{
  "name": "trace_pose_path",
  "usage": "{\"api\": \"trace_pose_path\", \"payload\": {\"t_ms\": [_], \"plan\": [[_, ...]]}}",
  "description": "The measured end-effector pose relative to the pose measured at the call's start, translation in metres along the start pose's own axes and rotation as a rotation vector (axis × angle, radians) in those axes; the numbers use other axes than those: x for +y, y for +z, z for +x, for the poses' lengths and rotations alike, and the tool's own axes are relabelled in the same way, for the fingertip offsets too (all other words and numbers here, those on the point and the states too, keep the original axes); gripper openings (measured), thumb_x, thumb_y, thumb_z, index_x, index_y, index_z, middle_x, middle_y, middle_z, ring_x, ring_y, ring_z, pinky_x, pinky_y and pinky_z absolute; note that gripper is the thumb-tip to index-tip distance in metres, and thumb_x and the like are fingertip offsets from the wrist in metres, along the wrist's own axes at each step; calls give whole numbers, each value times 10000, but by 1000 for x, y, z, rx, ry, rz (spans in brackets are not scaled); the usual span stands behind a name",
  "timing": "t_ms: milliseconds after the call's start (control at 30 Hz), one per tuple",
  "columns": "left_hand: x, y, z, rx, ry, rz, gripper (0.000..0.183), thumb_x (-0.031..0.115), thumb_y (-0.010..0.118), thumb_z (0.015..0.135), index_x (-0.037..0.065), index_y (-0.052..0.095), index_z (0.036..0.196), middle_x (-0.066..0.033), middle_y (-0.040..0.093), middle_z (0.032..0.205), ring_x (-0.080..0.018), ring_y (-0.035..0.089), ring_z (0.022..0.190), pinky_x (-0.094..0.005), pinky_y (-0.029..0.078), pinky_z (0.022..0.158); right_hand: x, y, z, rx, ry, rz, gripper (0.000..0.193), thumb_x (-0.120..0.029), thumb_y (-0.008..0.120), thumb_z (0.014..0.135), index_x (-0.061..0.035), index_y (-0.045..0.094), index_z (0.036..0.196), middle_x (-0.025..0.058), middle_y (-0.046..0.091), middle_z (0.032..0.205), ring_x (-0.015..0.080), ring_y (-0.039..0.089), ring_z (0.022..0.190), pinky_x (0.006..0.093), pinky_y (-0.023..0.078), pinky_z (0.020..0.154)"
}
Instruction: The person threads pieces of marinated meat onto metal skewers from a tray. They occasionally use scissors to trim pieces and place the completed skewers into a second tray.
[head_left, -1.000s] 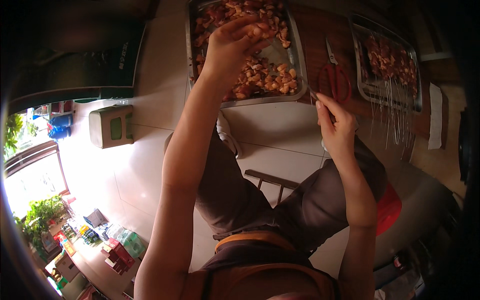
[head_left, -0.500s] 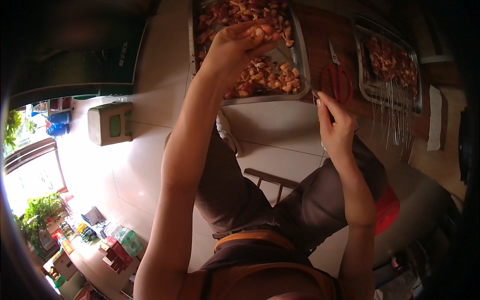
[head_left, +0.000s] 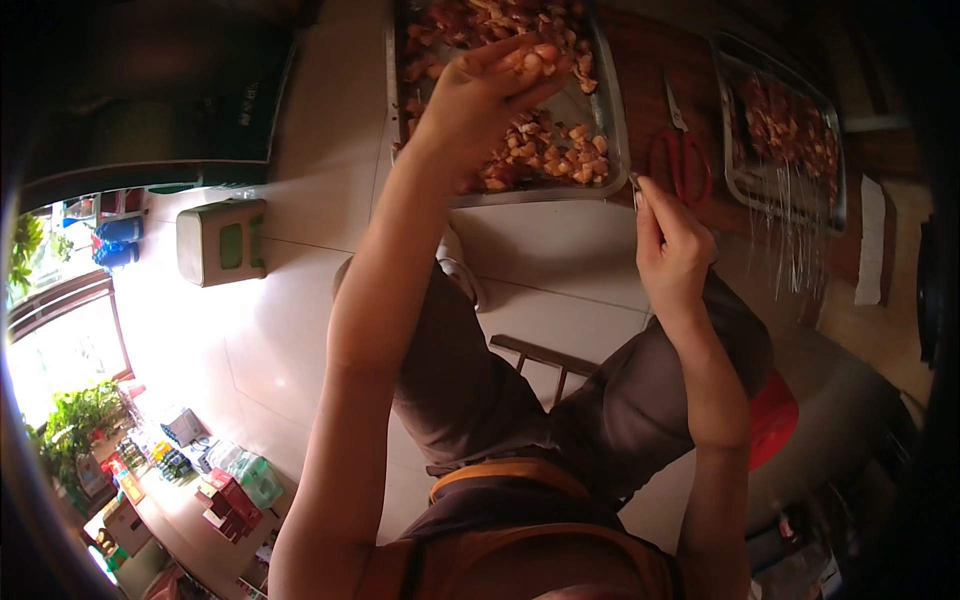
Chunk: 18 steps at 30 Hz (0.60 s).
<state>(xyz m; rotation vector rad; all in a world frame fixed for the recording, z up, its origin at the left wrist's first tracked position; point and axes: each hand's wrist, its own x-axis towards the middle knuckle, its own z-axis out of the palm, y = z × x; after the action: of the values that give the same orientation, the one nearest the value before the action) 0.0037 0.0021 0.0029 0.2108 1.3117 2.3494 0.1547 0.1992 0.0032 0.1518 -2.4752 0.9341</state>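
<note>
Over the metal tray (head_left: 622,130) of cut meat pieces (head_left: 560,150), my left hand (head_left: 490,90) is closed around a few small pieces of meat (head_left: 532,62) at its fingertips. My right hand (head_left: 676,245) is in a pinch just off the tray's near right corner. A thin metal skewer (head_left: 636,184) shows at its fingertips; most of its length cannot be made out. Beyond that hand lie scissors (head_left: 682,165) with red handles. Farther right, a second metal tray (head_left: 735,185) holds threaded meat (head_left: 785,125), with skewer ends (head_left: 790,235) sticking out over its near edge.
Both trays and the scissors rest on a brown wooden surface (head_left: 640,60). A white strip (head_left: 871,240) lies right of the second tray. Between my legs is a dark stool frame (head_left: 545,355). A pale plastic stool (head_left: 205,245) stands on the tiled floor at left.
The trays and scissors sit slightly farther right in the picture. My left hand has shifted a little right with the meat pieces; my right hand keeps its pinch almost in place.
</note>
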Motion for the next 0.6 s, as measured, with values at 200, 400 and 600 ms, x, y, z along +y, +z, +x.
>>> {"api": "trace_pose_path", "payload": {"t_ms": [200, 400, 600], "plan": [[4, 1, 2, 56, 49, -272, 574, -48, 554, 920, -89, 259, 1411, -192, 557, 1279, -243, 601, 1102, -375, 493, 1010, 5, 4, 4, -22, 70, 130, 171, 22, 630, 860, 33, 662, 1028, 189, 683, 862, 306, 688, 754, 327, 526, 657], [2, -8, -3, 72, 72, -160, 442, -7, 539, 946, -80, 394, 1357, -124, 628, 1118, -189, 629, 1023, -380, 534, 962, 1, 6, 1, -20, 36, 111, 170, 25, 613, 868, 29, 658, 1032, 186, 677, 852, 302, 683, 753, 323, 516, 667], [-1, -2, 2, 124, 31, -185, 390, 6, 538, 949, -60, 462, 1326, -86, 648, 1064, -196, 643, 988, -410, 518, 997, 3, 3, 1, -69, 110, 134, 168, 6, 616, 876, 23, 658, 1038, 187, 684, 871, 313, 683, 769, 312, 515, 689]]}}
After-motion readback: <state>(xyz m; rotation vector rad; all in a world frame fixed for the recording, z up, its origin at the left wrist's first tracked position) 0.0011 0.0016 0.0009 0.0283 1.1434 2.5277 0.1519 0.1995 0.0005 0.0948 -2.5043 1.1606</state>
